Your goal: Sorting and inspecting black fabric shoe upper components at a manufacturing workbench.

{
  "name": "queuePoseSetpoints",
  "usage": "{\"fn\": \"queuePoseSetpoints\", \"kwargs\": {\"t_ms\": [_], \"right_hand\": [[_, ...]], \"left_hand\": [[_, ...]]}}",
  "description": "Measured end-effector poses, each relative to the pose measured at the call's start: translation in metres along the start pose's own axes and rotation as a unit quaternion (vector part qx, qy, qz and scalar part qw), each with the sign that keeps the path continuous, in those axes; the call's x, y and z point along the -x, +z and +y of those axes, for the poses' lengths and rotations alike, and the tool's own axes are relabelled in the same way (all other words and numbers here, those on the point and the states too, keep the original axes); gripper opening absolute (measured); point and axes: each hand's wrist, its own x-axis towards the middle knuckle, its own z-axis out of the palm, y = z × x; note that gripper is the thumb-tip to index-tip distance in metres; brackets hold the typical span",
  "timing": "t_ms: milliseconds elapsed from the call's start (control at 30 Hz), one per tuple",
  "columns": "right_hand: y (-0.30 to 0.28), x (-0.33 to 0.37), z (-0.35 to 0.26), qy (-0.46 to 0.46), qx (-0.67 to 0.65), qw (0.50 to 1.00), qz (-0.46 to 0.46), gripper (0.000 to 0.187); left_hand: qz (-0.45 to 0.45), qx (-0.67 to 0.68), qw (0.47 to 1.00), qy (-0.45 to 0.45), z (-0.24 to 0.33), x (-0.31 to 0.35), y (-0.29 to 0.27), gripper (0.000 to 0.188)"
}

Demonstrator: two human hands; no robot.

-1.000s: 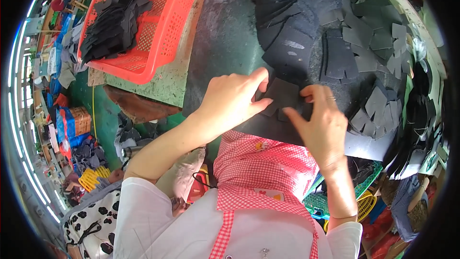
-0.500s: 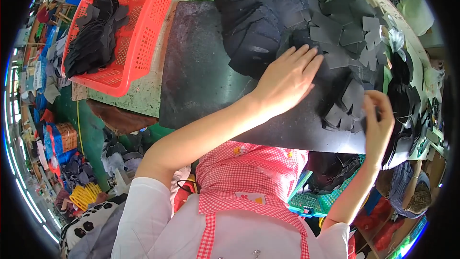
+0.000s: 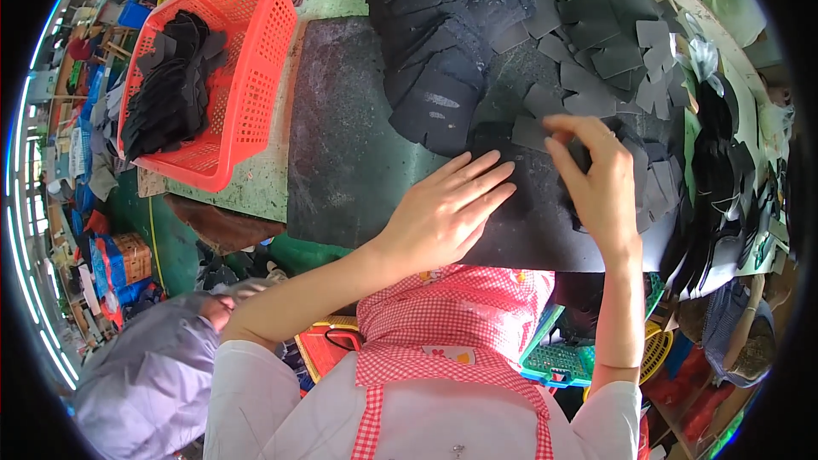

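We look down on a factory workbench: a dark cutting mat [image 3: 358, 162] heaped with black die-cut fabric pieces [image 3: 596, 60], a red plastic basket [image 3: 247, 94] holding more, stacked goods crowding the floor [image 3: 111, 255], and a checked work apron [image 3: 452, 324].

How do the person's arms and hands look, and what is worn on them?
Both forearms are bare. The left hand and right hand wear no gloves, and no rings or watch show. Short white sleeves cover the upper arms, beside a red-and-white checked apron.
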Motion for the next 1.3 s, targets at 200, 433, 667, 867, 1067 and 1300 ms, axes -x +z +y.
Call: {"fn": "queuePoseSetpoints", "kwargs": {"t_ms": [200,433,667,867,1067,1300], "right_hand": [[-0.02,0.02,-0.024,0.042,-0.13,0.975,-0.177,0.015],[0.002,0.007,0.009,-0.026,0.136,0.99,-0.022,0.028],[-0.004,0.001,0.007,0.029,0.02,0.999,0.008,0.023],[-0.029,0.012,0.021,0.166,-0.277,0.946,-0.022,0.026],[-0.011,0.031,-0.004,0.213,-0.421,0.877,-0.092,0.027],[0.009,0.031,-0.012,0.291,-0.345,0.863,-0.227,0.012]], "left_hand": [[-0.009,0.009,1.0,-0.01,0.0,0.003,-0.007,0.038],[-0.005,0.066,0.997,-0.027,-0.008,-0.002,-0.014,0.035],[0.195,0.505,0.808,-0.233,-0.016,-0.003,-0.034,0.033],[0.008,0.046,0.999,-0.012,-0.004,0.022,-0.034,0.036],[0.051,0.125,0.987,-0.086,0.008,0.024,-0.044,0.051],[-0.022,0.361,0.877,-0.315,0.01,0.005,-0.048,0.021]]}}
